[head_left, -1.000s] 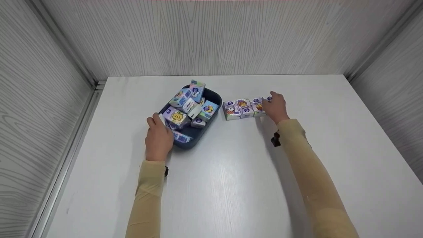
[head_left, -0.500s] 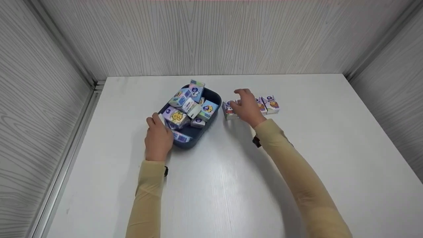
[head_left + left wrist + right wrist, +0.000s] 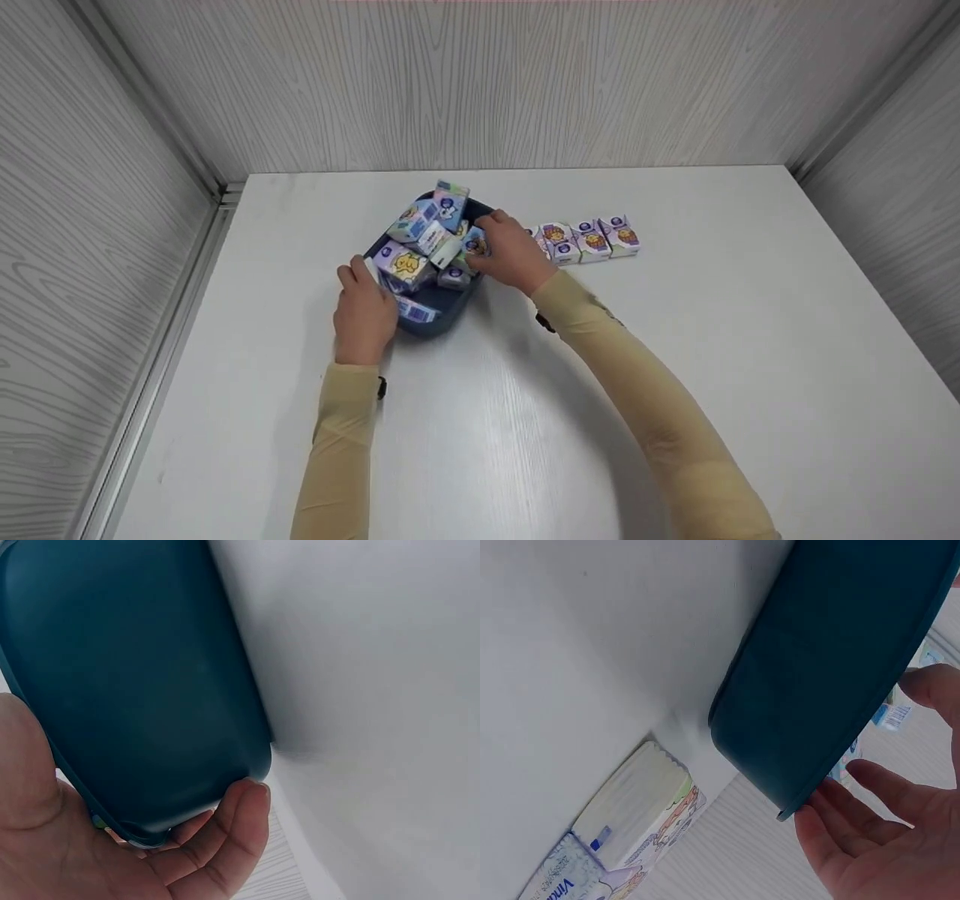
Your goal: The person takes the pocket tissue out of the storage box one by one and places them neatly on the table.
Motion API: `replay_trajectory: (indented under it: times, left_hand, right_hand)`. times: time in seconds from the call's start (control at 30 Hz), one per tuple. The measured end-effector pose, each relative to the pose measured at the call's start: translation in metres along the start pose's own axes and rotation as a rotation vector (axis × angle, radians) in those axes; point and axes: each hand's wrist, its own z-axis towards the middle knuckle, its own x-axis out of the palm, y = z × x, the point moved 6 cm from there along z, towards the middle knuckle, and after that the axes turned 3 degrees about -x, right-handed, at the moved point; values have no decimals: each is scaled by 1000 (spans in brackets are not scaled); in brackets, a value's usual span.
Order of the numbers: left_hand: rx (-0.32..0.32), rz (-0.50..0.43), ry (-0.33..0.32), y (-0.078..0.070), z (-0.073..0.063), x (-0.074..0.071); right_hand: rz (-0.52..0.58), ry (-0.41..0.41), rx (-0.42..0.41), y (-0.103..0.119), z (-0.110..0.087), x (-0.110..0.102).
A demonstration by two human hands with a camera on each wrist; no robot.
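Note:
A dark blue-green plastic basin [image 3: 442, 322] holds several small printed tissue packs [image 3: 405, 262]. My left hand [image 3: 364, 319] grips its left side; in the left wrist view the thumb and fingers [image 3: 244, 832] go round the wall near a corner. My right hand [image 3: 517, 251] reaches over the right rim, fingers and thumb spread either side of a blue tissue pack [image 3: 475, 241]. In the right wrist view a gap shows between that thumb and the fingers [image 3: 889, 791], with a pack bearing a barcode [image 3: 894, 717] behind the rim.
Right of the basin, a row of white and purple tissue packs [image 3: 592, 241] lies on the white table [image 3: 480, 435], partly hidden by my right hand. Grey wood-grain panels [image 3: 480, 90] stand behind and at both sides.
My right hand has moved left from the far right end of the row, across the packs, to the basin's right rim. My left hand stays at the basin's left side.

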Motion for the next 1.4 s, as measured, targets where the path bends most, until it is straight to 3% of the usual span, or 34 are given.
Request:
replay_trajectory:
  times: [0.17,0.4,0.67,1.03,1.23,1.4]
  left_hand:
    - [0,-2,6,-1,0,0]
    - [29,11,-43,-2,0,-2]
    - [14,-5,-3,-3,0,3]
    - [29,-6,-12,-3,0,3]
    - [41,7,-29,-1,-1,1]
    - [35,17,-36,1,-1,-1]
  right_hand:
    - [-121,1,2,2,3,3]
    - [-228,-1,-28,8,6,6]
    - [-267,48,-26,11,8,11]
    - [-173,39,-44,17,12,5]
    - [-90,-1,-55,16,10,-16]
    - [-24,-18,-33,-1,4,-38]
